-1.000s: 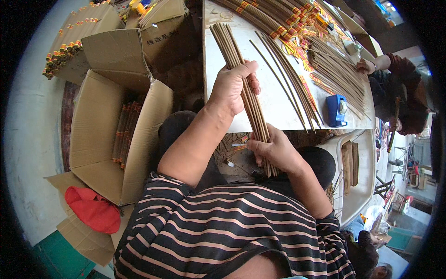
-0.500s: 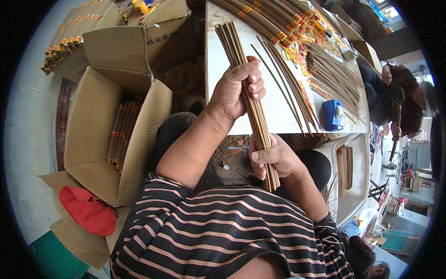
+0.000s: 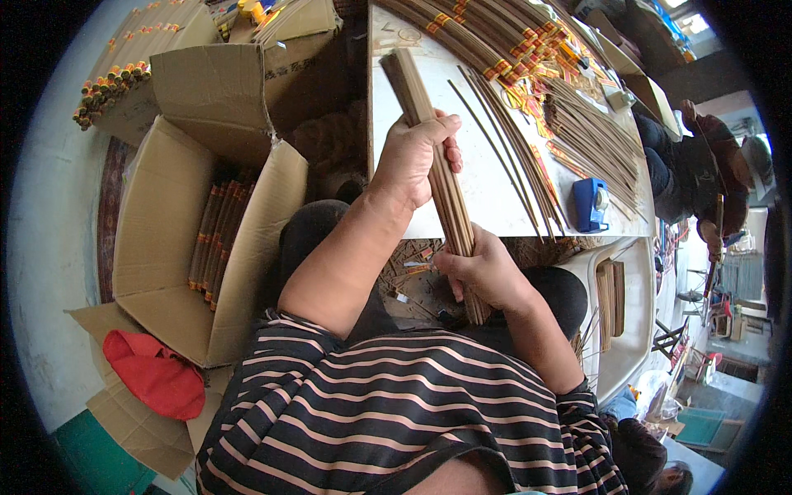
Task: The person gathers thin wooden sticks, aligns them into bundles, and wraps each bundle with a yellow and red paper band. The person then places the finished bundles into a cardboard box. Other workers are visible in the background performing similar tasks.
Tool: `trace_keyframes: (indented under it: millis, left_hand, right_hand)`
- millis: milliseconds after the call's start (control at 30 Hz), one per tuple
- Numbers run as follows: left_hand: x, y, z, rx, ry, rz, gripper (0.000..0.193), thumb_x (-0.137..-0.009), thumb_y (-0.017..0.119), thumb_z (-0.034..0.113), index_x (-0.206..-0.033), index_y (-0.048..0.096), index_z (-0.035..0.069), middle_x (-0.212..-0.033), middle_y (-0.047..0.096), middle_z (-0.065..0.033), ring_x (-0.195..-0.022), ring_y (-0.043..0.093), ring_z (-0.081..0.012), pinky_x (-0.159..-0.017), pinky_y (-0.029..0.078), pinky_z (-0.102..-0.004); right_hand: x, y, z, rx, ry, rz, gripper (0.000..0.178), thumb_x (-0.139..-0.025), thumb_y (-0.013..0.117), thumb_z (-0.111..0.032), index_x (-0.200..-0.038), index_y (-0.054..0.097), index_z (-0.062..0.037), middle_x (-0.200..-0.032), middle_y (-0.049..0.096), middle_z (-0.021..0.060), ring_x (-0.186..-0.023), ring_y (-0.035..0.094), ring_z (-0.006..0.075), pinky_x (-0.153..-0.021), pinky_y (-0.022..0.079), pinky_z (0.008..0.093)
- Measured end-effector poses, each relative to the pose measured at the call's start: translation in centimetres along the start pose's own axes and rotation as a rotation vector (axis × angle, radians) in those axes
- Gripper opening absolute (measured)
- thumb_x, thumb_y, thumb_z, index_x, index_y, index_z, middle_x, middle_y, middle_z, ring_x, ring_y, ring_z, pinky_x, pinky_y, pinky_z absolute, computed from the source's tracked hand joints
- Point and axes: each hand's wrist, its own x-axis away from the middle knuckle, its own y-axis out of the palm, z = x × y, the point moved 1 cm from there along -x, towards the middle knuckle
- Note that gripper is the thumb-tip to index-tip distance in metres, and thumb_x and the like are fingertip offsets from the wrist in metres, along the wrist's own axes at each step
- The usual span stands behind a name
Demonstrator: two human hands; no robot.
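A long bundle of thin brown incense sticks (image 3: 451, 202) slants across the front edge of the white table (image 3: 412, 219), its far end up and to the left. My left hand (image 3: 408, 161) is closed around its upper half, thumb across the top. Lower down, my right hand (image 3: 488, 268) grips the same bundle, and the near ends stick out below it, over my lap. Beside the bundle on the table lie a few loose incense sticks (image 3: 511, 153) and a larger loose pile (image 3: 598, 136).
Banded bundles (image 3: 487, 41) cover the table's back. A blue tape dispenser (image 3: 589, 205) stands at its right edge. An open cardboard box (image 3: 148, 239) with several bundles is on my left, a red cloth (image 3: 157, 375) below it. A white tub (image 3: 635, 322) sits right; another person (image 3: 701, 165) is beyond.
My right hand has shifted up a little along the bundle, and the bundle's lower end has risen slightly. The far ends now look more even. The other person at the right has moved.
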Motion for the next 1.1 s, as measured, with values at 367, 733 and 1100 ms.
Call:
trace_keyframes:
  millis: [367,733,1100]
  left_hand:
    - [0.2,0.1,0.1,-0.154,0.120,0.118,0.011,-0.081,0.061,0.013,-0.082,0.051,0.010,-0.058,0.046,0.0031,-0.047,0.043,-0.0081,-0.044,0.036,-0.0223]
    - [0.0,0.2,0.0,-0.089,0.063,0.136,0.013,-0.080,0.060,0.007,-0.080,0.048,0.009,-0.056,0.045,0.0011,-0.043,0.044,-0.0101,-0.042,0.038,-0.0246]
    - [0.2,0.5,0.1,-0.095,0.048,0.052,0.010,-0.082,0.058,0.008,-0.085,0.048,0.009,-0.056,0.044,0.0027,-0.043,0.042,-0.0079,-0.040,0.038,-0.0238]
  right_hand:
    - [-0.4,0.6,0.8,0.147,-0.060,0.077,0.019,-0.080,0.063,-0.010,-0.086,0.048,0.0000,-0.058,0.051,0.0040,-0.040,0.047,0.0101,-0.036,0.039,0.0222]
    - [-0.3,0.4,0.6,0.283,-0.007,0.124,0.018,-0.080,0.060,-0.010,-0.089,0.048,0.0001,-0.064,0.054,0.0046,-0.049,0.053,0.0125,-0.044,0.043,0.0240]
    - [-0.6,0.9,-1.1,-0.086,0.035,0.003,0.017,-0.078,0.062,-0.006,-0.080,0.046,-0.0027,-0.055,0.047,0.0011,-0.039,0.046,0.0106,-0.035,0.038,0.0227]
